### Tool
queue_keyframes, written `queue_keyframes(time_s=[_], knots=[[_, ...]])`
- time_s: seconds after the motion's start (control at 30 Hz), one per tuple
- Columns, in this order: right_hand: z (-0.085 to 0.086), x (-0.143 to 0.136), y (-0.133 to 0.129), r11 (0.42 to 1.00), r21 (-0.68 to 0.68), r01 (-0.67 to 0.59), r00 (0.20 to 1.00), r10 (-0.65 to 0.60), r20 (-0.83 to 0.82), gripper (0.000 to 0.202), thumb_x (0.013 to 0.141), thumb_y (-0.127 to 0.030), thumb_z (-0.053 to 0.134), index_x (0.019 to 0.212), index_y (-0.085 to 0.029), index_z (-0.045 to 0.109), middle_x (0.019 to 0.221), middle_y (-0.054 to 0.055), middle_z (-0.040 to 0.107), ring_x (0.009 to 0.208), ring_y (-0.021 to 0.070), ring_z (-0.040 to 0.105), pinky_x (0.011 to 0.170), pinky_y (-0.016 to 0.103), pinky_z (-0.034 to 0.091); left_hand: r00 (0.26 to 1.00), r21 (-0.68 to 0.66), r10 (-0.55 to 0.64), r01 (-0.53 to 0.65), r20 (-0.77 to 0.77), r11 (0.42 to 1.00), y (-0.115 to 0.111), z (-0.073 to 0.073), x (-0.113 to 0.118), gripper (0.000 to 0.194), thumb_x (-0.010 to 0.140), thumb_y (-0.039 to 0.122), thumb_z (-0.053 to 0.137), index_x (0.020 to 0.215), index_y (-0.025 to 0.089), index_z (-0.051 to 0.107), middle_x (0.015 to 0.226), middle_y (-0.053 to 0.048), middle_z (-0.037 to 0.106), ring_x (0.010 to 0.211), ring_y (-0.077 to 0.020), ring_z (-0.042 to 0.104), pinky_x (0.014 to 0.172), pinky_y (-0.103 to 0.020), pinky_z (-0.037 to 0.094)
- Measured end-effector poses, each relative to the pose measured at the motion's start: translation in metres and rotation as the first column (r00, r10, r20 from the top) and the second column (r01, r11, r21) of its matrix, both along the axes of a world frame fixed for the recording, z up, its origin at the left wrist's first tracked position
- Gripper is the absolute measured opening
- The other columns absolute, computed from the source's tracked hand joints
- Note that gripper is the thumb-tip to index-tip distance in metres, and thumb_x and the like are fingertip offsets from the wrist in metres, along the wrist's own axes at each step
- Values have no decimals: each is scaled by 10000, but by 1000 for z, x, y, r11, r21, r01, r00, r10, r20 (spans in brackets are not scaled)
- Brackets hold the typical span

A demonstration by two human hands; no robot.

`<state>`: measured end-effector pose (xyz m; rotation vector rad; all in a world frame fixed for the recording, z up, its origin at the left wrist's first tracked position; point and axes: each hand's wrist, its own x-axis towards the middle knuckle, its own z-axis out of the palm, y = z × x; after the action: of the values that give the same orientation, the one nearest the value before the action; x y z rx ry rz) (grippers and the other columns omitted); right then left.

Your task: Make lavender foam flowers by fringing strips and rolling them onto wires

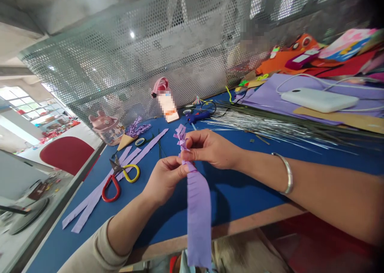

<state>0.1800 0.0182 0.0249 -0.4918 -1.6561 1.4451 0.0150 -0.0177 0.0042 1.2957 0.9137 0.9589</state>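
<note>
A purple paper strip [199, 213] hangs down past the table's front edge, with slits cut along its left side. Its fringed upper end is bunched and curls up above my fingers. My left hand [168, 177] pinches the strip just below the bunched part. Directly above it, my right hand [207, 149] pinches the bunched part between thumb and fingers. To the left lie scissors [121, 175] with one red and one yellow handle, resting on several flat purple strips [93, 201]. Whether a stem runs inside the bunched part is hidden.
A blue glue gun [198, 116] and a propped phone [168, 107] stand behind my hands. A pink-lidded clear cup [106, 129] is at the back left, near a tape roll [139, 141]. Silvery wires [258, 123] and a white power bank [319, 99] lie at the right.
</note>
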Motion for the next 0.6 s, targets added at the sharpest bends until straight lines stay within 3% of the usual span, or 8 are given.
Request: queue_keyframes(time_s=[0.13, 0.27, 0.37, 0.47, 0.6], knots=[[-3, -5, -3, 1000, -17, 1, 1000, -1, -16, 329, 669, -379, 753, 650, -169, 500, 618, -47, 537, 580, 79, 486, 538, 222, 391, 998, 112, 45, -41, -35, 993, -2, -1, 2, 247, 652, 358, 786, 714, 137, 696, 691, -23, 653, 644, -115, 556, 641, -245, 460], [-7, -7, -3, 999, -47, 16, 1000, -16, 7, 305, 673, -352, 740, 635, -161, 505, 605, -55, 516, 557, 69, 455, 523, 218, 358, 977, 199, 158, -128, -144, 972, -4, 2, 6, 230, 669, 355, 769, 702, 139, 697, 665, -20, 656, 622, -119, 554, 598, -238, 452], [-8, -5, 2, 995, -50, 84, 996, -82, 37, 325, 662, -374, 748, 622, -157, 509, 595, -55, 515, 558, 71, 454, 527, 224, 343, 968, 213, 170, -129, -186, 969, -1, 3, 3, 229, 696, 355, 752, 745, 135, 712, 690, -23, 669, 636, -111, 557, 614, -228, 449], [-7, -2, 7, 988, -40, 149, 988, -147, 39, 347, 652, -416, 757, 631, -156, 528, 589, -62, 509, 549, 68, 443, 533, 229, 332, 981, 191, 145, -119, -126, 974, 5, 4, -2, 274, 733, 378, 723, 861, 138, 696, 720, -19, 668, 648, -95, 558, 645, -219, 455], [-9, -4, 7, 990, -58, 128, 989, -123, 86, 342, 664, -433, 746, 640, -154, 550, 616, -45, 540, 563, 75, 468, 556, 236, 359, 993, 116, 100, -106, 61, 988, 7, 4, -4, 394, 685, 280, 777, 1023, 176, 604, 726, 20, 646, 658, -78, 569, 659, -206, 453]])
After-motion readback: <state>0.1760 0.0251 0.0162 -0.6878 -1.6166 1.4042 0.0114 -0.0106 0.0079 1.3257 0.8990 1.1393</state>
